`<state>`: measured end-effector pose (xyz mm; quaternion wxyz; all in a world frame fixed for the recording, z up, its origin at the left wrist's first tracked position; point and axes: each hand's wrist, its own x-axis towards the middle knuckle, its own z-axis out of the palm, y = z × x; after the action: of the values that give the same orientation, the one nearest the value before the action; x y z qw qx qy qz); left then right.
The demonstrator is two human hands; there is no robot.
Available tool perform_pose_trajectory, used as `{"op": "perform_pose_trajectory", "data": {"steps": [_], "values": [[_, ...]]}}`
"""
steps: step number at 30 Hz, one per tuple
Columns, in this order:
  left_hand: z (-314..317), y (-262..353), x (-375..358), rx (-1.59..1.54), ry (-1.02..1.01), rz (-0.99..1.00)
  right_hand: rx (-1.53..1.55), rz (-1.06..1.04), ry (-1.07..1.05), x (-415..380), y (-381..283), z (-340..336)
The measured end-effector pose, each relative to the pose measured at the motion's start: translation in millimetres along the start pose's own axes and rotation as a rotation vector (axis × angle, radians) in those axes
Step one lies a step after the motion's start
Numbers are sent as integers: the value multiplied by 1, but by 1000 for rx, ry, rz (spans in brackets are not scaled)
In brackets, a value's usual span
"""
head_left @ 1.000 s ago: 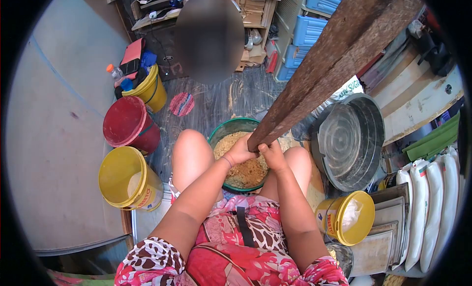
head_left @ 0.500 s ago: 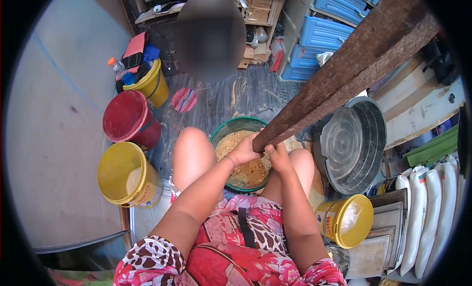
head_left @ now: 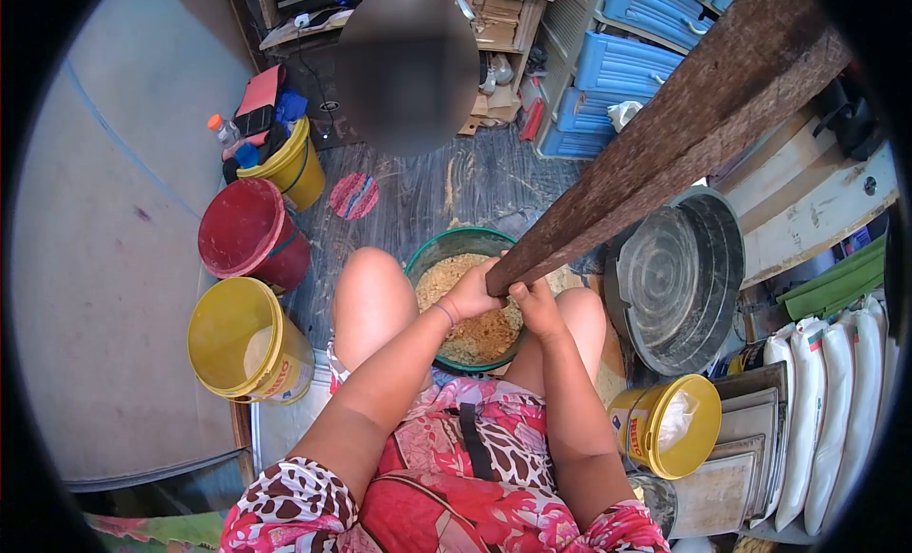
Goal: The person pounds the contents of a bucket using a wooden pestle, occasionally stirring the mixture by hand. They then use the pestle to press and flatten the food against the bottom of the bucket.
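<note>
A thick, dark wooden pole (head_left: pixel 655 135) slants from the upper right down to a point between my knees. My left hand (head_left: pixel 471 293) is wrapped round its lower part from the left side. From the right, my right hand (head_left: pixel 536 306) grips the same pole, thumb laid along it. Directly below both hands stands a green tub (head_left: pixel 415 260) between my legs. Inside it are pale yellow crumbs (head_left: pixel 456 273) with a browner, finer patch (head_left: pixel 484 334) nearer to me. The pole's lower end is hidden behind my hands.
To the left stand a yellow bucket (head_left: pixel 275 315), a red bucket (head_left: pixel 249 225) and another yellow bucket (head_left: pixel 306 168) piled with things. On the right are a large black basin (head_left: pixel 679 277), a small yellow bucket (head_left: pixel 698 429) and white sacks (head_left: pixel 836 410). Blue drawers (head_left: pixel 617 64) stand behind.
The view shifts very slightly. Both hands keep their grip on the wooden pole, and the crumbs in the tub look much the same.
</note>
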<state>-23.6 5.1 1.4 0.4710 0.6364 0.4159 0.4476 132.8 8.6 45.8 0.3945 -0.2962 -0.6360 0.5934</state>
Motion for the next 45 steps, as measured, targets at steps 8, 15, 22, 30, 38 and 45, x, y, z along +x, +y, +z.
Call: {"op": "perform_pose_trajectory", "data": {"steps": [8, 15, 22, 30, 38, 45], "values": [[0, 10, -2, -38, -8, -50, -15, 16, 2, 0, 1, -1], [1, 3, -1, -64, 3, -31, 4, 17, -3, 0, 2, -1], [0, 6, -1, -41, -1, -36, -10, 6, -11, 1, -3, 0], [-1, 11, -1, -10, -7, -32, -6, 11, -2, 1, -2, 0], [1, 8, -1, -60, 13, -30, 0, 4, 11, 2, 2, -1], [1, 9, -1, -40, 29, -18, -5, 6, -2, 2, 3, -2]]}}
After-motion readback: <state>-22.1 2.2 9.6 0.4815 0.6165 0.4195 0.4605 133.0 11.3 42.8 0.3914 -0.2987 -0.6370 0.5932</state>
